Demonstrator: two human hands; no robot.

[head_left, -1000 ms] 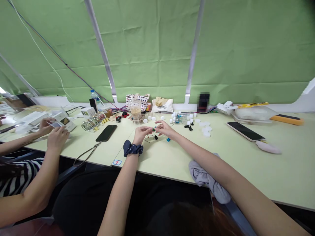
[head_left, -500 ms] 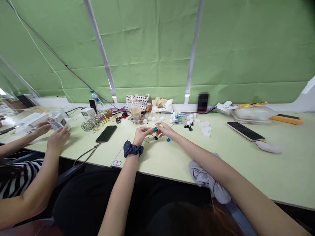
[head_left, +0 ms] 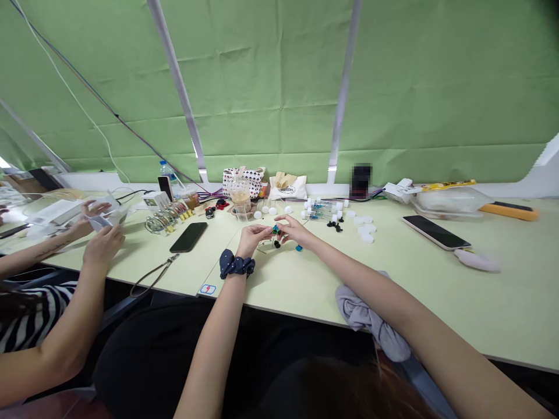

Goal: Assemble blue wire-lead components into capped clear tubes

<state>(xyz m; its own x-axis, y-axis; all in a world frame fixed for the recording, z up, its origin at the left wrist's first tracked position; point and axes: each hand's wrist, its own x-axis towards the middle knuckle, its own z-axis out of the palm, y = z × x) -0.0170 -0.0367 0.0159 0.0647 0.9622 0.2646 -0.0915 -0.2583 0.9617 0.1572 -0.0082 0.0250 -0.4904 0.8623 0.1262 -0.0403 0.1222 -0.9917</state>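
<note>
My left hand [head_left: 254, 237] and my right hand [head_left: 293, 230] meet above the table, fingertips pinched on a small blue-green part [head_left: 276, 230] between them. The part is too small to make out its kind. Just below the fingers lie a small black piece [head_left: 277, 244] and, under my right hand, a small blue piece [head_left: 299, 248]. Beyond my right hand are several clear tubes with white caps and blue insides [head_left: 323, 209], next to small black pieces [head_left: 336, 227]. White round caps [head_left: 365, 230] lie to their right.
A phone with a strap [head_left: 189, 237] lies left, another phone [head_left: 435, 233] right. A plastic cup [head_left: 240, 201] stands behind my hands. Grey cloth [head_left: 371, 323] hangs at the table edge. At left, a co-worker's hands [head_left: 103, 244] hold a white box [head_left: 107, 218].
My hands stay in nearly the same place, with slight finger movement on the blue-green part. At left, the co-worker's far hand has moved up and right on the box.
</note>
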